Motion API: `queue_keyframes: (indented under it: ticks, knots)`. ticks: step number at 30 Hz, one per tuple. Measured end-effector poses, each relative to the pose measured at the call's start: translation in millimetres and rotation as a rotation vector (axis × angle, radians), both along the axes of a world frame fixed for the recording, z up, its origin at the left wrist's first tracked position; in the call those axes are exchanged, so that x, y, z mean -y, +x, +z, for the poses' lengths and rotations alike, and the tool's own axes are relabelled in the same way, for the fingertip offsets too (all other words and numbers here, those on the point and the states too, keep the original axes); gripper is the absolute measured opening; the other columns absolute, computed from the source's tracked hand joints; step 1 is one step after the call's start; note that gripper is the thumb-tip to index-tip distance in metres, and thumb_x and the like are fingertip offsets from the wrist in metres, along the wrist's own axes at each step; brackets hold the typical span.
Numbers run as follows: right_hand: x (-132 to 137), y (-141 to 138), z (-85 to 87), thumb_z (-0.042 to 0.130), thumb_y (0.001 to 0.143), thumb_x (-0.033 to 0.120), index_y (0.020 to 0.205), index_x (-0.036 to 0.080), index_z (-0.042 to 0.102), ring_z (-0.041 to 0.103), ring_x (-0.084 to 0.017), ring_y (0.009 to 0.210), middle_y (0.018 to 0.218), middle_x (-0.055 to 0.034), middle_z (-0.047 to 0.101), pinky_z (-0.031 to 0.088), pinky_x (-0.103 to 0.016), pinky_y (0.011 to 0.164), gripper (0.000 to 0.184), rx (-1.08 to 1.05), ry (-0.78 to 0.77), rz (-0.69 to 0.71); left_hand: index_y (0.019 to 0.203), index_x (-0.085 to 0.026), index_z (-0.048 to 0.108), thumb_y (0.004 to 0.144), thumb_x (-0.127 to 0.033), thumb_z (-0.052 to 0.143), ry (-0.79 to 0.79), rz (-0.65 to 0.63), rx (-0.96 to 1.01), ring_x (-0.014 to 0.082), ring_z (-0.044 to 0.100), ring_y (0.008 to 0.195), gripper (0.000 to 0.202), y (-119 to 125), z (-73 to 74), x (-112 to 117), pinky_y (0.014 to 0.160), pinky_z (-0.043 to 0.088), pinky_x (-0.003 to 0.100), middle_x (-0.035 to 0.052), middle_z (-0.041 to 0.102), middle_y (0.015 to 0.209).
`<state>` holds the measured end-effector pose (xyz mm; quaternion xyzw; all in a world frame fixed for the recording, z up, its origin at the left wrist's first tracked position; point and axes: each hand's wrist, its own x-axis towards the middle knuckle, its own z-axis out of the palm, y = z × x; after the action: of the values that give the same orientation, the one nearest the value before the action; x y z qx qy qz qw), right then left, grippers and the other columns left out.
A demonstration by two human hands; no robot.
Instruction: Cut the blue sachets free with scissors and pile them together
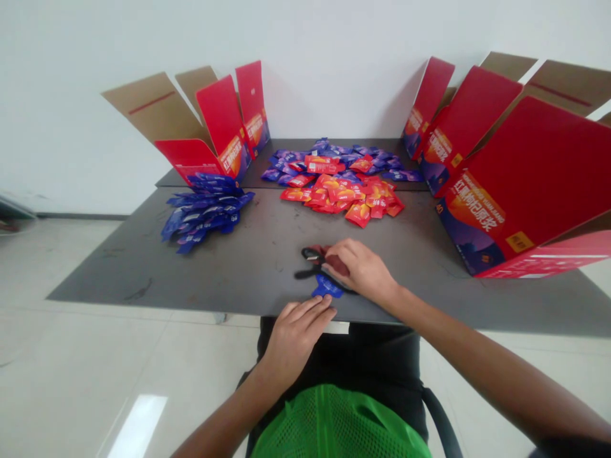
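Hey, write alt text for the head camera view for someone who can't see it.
A right hand holds black scissors on a dark grey table, and a left hand lies against a small blue foil sachet. Beyond lie heaps of red foil sachets and blue-purple foil sachets, with open red cardboard cartons at both sides.

The left hand [296, 337] lies nearest, palm down, its fingers [310, 313] extended and close together, pointing right and away. The right hand [359, 270] sits just beyond it, back up, fingers curled leftward. The right forearm [477, 353] reaches in from the near right, the left forearm [224, 420] from the near left.
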<state>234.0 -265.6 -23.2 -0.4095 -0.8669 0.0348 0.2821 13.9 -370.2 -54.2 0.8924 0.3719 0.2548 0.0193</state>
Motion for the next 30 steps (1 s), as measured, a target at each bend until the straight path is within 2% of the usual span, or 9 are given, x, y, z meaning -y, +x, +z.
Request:
queue_keyframes:
  ticks: [3,5,7,11,14,17,21,25,30]
  knots:
    - [-25.8,22.4,9.2,0.061,0.101,0.039,0.113,0.022,0.063,0.065,-0.027,0.100,0.111,-0.0105,0.068,0.055,-0.041,0.086,0.020,0.043,0.051,-0.166,0.127,-0.020,0.070,0.108,-0.020,0.048,0.021,0.006,0.014,0.0207,0.064,0.127,0.029,0.8,-0.6,-0.3,0.097,0.051,0.038,0.0053,0.068,0.139]
    - [-21.8,19.2,17.8,0.060,0.102,0.039,0.114,0.023,0.062,0.064,-0.027,0.104,0.114,-0.0103,0.067,0.054,-0.041,0.089,0.020,-0.008,0.072,-0.171,0.126,-0.020,0.070,0.108,-0.021,0.047,0.019,0.011,0.033,0.0210,0.064,0.126,0.029,1.6,-0.4,-0.4,0.096,0.051,0.038,0.0055,0.069,0.138]
    - [-2.4,2.6,19.9,0.059,0.103,0.038,0.117,0.024,0.060,0.063,-0.024,0.110,0.121,-0.0089,0.067,0.053,-0.038,0.095,0.020,-0.092,0.066,-0.080,0.125,-0.020,0.071,0.109,-0.023,0.045,0.009,0.011,0.044,0.0213,0.065,0.124,0.030,2.0,0.1,-0.4,0.096,0.051,0.039,0.0053,0.071,0.136]
    - [23.8,-19.7,5.9,0.056,0.105,0.033,0.120,0.025,0.059,0.064,-0.023,0.107,0.123,-0.0070,0.067,0.054,-0.037,0.091,0.017,0.008,0.010,0.127,0.126,-0.021,0.070,0.109,-0.023,0.045,-0.016,0.012,0.037,0.0210,0.067,0.120,0.030,0.9,1.1,-0.6,0.097,0.051,0.039,0.0042,0.074,0.129]
    - [0.2,1.1,0.6,0.058,0.103,0.036,0.116,0.023,0.061,0.064,-0.025,0.104,0.116,-0.0089,0.067,0.054,-0.039,0.090,0.018,0.029,0.006,0.000,0.127,-0.020,0.070,0.108,-0.022,0.048,-0.009,0.006,0.020,0.0209,0.065,0.126,0.029,-0.2,0.7,-0.8,0.096,0.052,0.039,0.0050,0.070,0.136]
    - [-27.6,27.1,10.7,0.059,0.102,0.038,0.110,0.022,0.063,0.064,-0.028,0.099,0.110,-0.0111,0.067,0.054,-0.042,0.086,0.018,0.073,0.039,-0.160,0.125,-0.020,0.071,0.107,-0.021,0.050,-0.001,0.008,0.022,0.0208,0.065,0.126,0.027,0.0,0.1,-1.2,0.096,0.052,0.039,0.0048,0.069,0.138]
    - [-10.0,10.4,21.4,0.057,0.103,0.039,0.116,0.025,0.061,0.064,-0.026,0.107,0.118,-0.0094,0.067,0.054,-0.040,0.093,0.019,-0.081,0.064,-0.128,0.124,-0.020,0.071,0.108,-0.022,0.049,-0.004,0.009,0.041,0.0209,0.066,0.125,0.027,1.5,1.3,-1.3,0.094,0.051,0.039,0.0038,0.070,0.137]
    - [25.2,-26.0,7.5,0.057,0.104,0.033,0.119,0.026,0.060,0.065,-0.022,0.105,0.122,-0.0069,0.067,0.055,-0.037,0.090,0.016,-0.051,0.007,0.085,0.124,-0.021,0.071,0.107,-0.022,0.051,-0.024,0.019,0.050,0.0204,0.068,0.119,0.026,1.2,3.0,-0.5,0.095,0.051,0.039,0.0024,0.074,0.129]
    - [-10.2,3.9,-1.5,0.057,0.103,0.035,0.116,0.023,0.062,0.064,-0.026,0.102,0.114,-0.0095,0.067,0.054,-0.040,0.089,0.018,0.043,0.023,-0.066,0.125,-0.020,0.070,0.108,-0.021,0.050,-0.016,0.006,0.050,0.0206,0.065,0.127,0.027,-0.4,-0.4,-0.4,0.096,0.051,0.039,0.0034,0.069,0.138]
